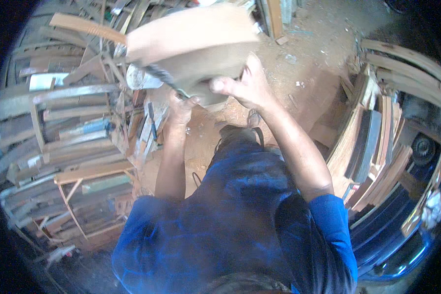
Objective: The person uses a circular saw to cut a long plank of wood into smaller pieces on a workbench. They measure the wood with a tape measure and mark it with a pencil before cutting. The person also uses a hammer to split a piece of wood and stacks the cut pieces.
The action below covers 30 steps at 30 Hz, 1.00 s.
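Note:
Both my hands hold up a large wooden piece, blurred by motion. Its upper face is broad and pale, and its near side is darker and grey-brown. My left hand grips the lower left corner, with the thumb over a thin dark edge. On the right, my right hand has its thumb on the near side, beside a dark gap or opening. Its other fingers reach up behind the piece and are partly hidden. What lies behind the wooden piece cannot be seen.
Stacked planks and offcuts fill the left side. A white bucket stands behind my left hand. At the right, boards lean in a pile beside a dark blue vehicle. Scraps dot the brown dirt floor.

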Each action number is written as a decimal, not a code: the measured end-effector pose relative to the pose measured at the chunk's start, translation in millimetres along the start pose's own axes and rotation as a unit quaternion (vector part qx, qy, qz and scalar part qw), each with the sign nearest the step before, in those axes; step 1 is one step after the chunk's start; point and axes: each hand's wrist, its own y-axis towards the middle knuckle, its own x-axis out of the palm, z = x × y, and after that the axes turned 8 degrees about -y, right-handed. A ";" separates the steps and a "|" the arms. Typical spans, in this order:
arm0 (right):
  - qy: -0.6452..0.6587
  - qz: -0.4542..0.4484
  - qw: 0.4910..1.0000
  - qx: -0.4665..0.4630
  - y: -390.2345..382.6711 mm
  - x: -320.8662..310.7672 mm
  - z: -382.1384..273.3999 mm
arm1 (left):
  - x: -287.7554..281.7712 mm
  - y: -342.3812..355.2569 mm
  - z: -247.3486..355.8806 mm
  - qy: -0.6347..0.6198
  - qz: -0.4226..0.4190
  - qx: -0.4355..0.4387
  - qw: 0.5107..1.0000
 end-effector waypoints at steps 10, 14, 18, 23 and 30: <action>-0.221 0.256 0.923 0.185 -198.2 -131.3 145.2 | 71.4 -45.9 -139.7 0.226 -0.180 0.009 0.957; -0.107 0.378 0.916 0.075 -205.8 -126.5 -2.6 | 127.6 -56.4 -117.0 0.184 -0.271 0.027 0.944; 0.123 0.352 0.912 -0.172 -296.0 -173.9 -119.2 | 216.7 -76.9 -57.8 0.100 -0.347 0.129 0.924; -0.166 0.523 0.823 -0.145 -461.1 -124.8 -212.9 | 284.4 -119.3 -25.3 -0.011 -0.440 0.162 0.883; -0.285 0.644 0.703 0.101 -573.7 -32.7 -106.1 | 304.4 -262.1 -70.0 0.191 -0.195 -0.014 0.962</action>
